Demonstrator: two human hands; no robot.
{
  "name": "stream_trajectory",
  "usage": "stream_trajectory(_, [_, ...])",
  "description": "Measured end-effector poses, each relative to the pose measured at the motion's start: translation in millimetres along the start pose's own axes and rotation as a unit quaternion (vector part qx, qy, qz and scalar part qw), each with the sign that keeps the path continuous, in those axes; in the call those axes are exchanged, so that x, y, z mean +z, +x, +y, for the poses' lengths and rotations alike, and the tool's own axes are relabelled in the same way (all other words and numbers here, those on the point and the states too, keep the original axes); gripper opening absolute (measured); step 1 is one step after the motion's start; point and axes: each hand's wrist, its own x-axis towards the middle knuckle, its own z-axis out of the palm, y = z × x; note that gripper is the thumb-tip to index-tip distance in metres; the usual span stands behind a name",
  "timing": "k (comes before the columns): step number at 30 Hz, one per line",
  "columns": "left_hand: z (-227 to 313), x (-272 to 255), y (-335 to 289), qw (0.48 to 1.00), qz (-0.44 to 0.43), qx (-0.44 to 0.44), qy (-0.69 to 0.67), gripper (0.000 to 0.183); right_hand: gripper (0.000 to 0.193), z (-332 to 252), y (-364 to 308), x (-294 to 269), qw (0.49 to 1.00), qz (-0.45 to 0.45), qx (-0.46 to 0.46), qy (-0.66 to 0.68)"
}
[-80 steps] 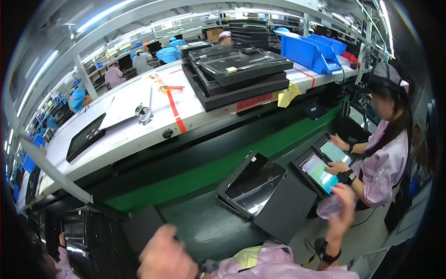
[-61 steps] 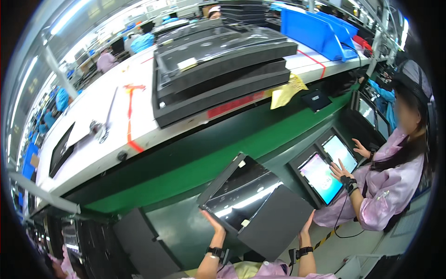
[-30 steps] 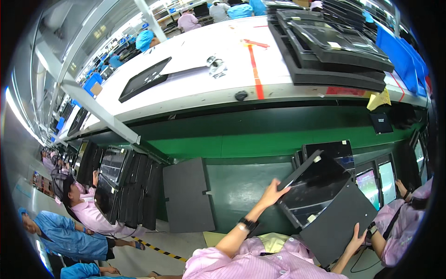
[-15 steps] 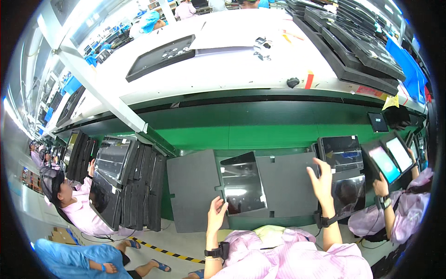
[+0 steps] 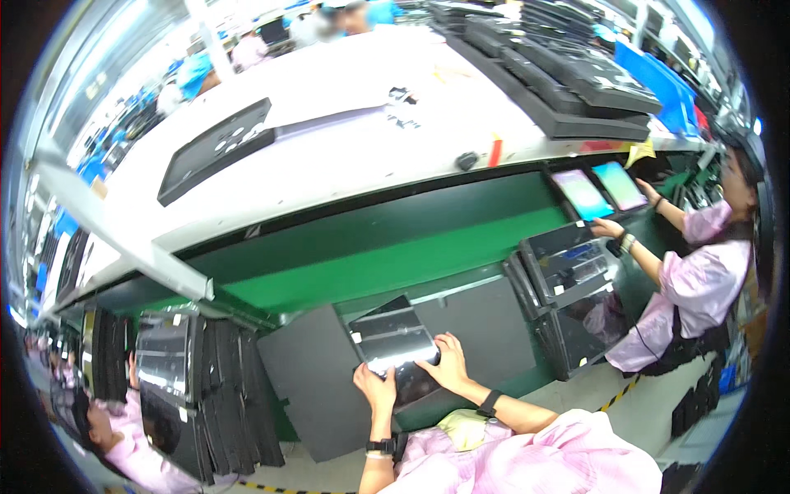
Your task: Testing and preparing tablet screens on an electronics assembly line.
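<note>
A glossy black screen panel [image 5: 393, 328] lies in front of me, partly over the dark grey foam boards. My left hand [image 5: 378, 390] grips its near left edge, thumb on the face. At the right edge, my right hand [image 5: 449, 364] is closed on the same panel, with its thumb also on the glass side. The undersides of my fingers are hidden. One flat grey board [image 5: 309, 383] extends to the left of the panel; another grey board [image 5: 490, 321] lies to its right.
Stacks of dark panels in trays stand at left [image 5: 169, 362] and right [image 5: 576, 325]. Co-workers sit on both sides; the one at right touches a tray with two lit screens [image 5: 583, 194]. Beyond the green ledge [image 5: 395, 247], a white table [image 5: 329, 90] carries black trays [image 5: 218, 152]. A metal post [image 5: 123, 230] slants at left.
My right hand has come left and down onto the panel, and my left hand now grips it too. My view has turned and tilted. The co-worker's lit screens now rest by the ledge.
</note>
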Motion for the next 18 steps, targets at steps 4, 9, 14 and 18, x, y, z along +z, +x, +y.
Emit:
stream_trajectory(4, [54.4,-35.9,5.6,0.963,-0.027,-0.017,-0.268,0.041,0.064,4.3,20.3,-12.7,0.988,-0.067,0.125,0.054])
stream_trajectory(9, [153.9,-90.1,4.1,0.936,-0.122,0.051,-0.327,0.033,0.055,-4.4,39.3,-72.9,0.842,-0.235,0.303,0.379])
stream_trajectory(14, [126.6,-68.7,-1.1,0.885,-0.122,-0.018,-0.449,0.036,0.029,-95.9,64.8,-201.0,0.976,0.130,-0.112,0.131])
stream_trajectory(18, [69.3,-34.5,-8.6,0.857,-0.149,-0.116,-0.479,0.038,0.036,-200.3,144.9,-291.4,0.874,0.241,-0.422,0.010])
